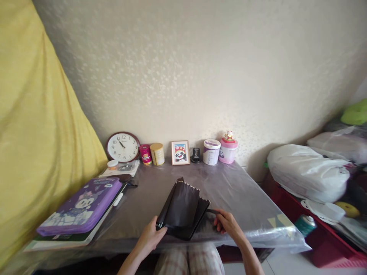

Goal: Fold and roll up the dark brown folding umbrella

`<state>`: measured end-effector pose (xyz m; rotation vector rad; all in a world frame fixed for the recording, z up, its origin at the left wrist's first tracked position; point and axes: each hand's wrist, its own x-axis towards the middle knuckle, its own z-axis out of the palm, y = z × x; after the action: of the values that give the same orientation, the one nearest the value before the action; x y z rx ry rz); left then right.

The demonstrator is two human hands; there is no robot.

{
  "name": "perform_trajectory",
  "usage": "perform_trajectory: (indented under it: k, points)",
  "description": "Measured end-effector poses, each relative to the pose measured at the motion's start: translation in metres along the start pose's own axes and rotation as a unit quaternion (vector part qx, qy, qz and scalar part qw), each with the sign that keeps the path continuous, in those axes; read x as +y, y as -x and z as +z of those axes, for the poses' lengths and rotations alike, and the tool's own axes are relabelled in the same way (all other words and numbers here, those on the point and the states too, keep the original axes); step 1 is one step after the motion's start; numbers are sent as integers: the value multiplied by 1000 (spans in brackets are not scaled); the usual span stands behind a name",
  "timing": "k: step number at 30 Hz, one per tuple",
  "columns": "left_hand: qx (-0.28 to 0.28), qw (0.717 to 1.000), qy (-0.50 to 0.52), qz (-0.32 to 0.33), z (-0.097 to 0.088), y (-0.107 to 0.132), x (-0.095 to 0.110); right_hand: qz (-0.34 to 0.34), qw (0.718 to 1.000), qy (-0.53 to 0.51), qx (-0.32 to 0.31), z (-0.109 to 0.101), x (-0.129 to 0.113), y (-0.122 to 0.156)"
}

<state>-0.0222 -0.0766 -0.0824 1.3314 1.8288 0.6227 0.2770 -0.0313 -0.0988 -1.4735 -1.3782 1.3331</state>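
A black folding umbrella [183,208] lies on the near part of the table, its cloth loose and spread in overlapping panels with a pale trimmed edge. My left hand [151,233] is closed around its lower left end, thumb on top. To the right of the cloth, my right hand [225,221] pinches a narrow black strip that reaches out from the umbrella. Whether this strip is a strap or a corner of the cloth, I cannot tell.
A plastic-covered table [235,194] fills the middle. On the left lie a purple case [83,206] and books. A clock [123,147], tins, a framed panda picture [180,152] and a pink jar [228,151] line the wall. At right stands a red bin [323,240] with bags.
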Motion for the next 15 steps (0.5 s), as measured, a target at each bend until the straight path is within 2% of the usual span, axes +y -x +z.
perform_trajectory:
  k: [2,5,8,11,13,15]
  points:
    - [24,997,-59,49,-4,-1,-1,-17,999,17,-30,-4,1,4]
    - [28,986,-120,113,-11,-5,-6,-48,996,38,-67,-7,0,11]
    - [13,979,-155,128,-17,-8,-9,-47,993,57,-97,-10,-2,17]
    - [14,972,-195,134,-20,-12,-9,-39,983,124,-132,-16,-5,23]
    - [27,964,-223,143,-22,-13,-9,-59,974,178,-125,-20,-10,27]
    - [46,956,-252,146,-23,-14,-11,-87,973,201,-80,-24,-18,28]
